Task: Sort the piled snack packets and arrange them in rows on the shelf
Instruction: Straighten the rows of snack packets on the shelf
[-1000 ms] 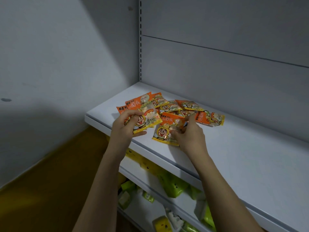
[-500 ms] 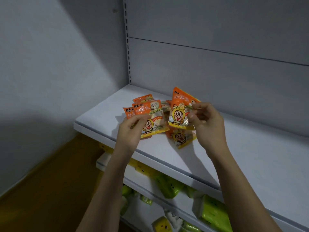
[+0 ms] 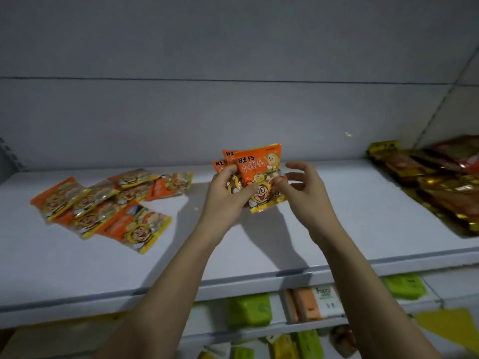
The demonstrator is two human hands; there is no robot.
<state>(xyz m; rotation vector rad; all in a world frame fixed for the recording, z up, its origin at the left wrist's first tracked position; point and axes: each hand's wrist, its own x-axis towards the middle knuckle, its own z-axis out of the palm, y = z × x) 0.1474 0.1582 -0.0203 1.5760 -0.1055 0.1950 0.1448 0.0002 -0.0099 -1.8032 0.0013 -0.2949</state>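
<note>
We see a white shelf [image 3: 259, 242] with a loose pile of orange snack packets [image 3: 103, 203] lying at its left. Above the middle of the shelf our left hand [image 3: 225, 195] grips a small fan of three orange packets [image 3: 256, 174], thumb across the front one. Our right hand [image 3: 303, 190] sits just beside them, thumb touching the front packet's right edge, fingers loosely curled. Dark red and gold packets [image 3: 440, 182] lie at the far right. Green packs [image 3: 248, 309] sit on a lower shelf.

Left pile [image 3: 103, 206] motion-blurred, count unclear; rear held packets [image 3: 225, 161] mostly hidden behind front one; dark packs [image 3: 440, 182] cut off by right edge.
</note>
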